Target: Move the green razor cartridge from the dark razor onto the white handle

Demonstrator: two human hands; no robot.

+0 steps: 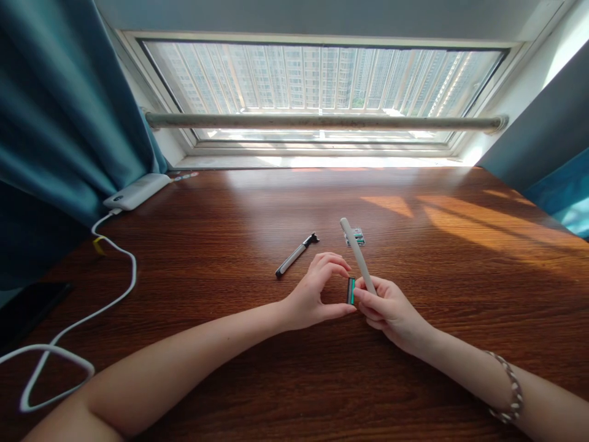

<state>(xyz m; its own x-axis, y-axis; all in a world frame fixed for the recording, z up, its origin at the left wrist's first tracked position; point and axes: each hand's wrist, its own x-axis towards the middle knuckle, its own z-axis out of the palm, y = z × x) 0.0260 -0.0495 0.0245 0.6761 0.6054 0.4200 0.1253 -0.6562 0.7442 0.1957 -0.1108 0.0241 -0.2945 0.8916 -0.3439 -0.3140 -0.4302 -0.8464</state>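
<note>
Presently your left fingers [335, 268] pinch the cartridge [351, 291] by its ends over the desk [299, 380], your right fingers [369, 300] gripping the rod [357, 253] alongside; the cartridge should be light, stiff and sharp-faced, so hold those ends.

I have room to pass along the right side of the table [460, 294], from the right hand [391, 310] to the far edge, and again between the white cable [134, 270] and the dark-ended handle [293, 258]. The held pale stick [359, 258] and the small pack [360, 237] beyond it block straight ahead; far left, the white box [138, 191] stands in my way
</note>
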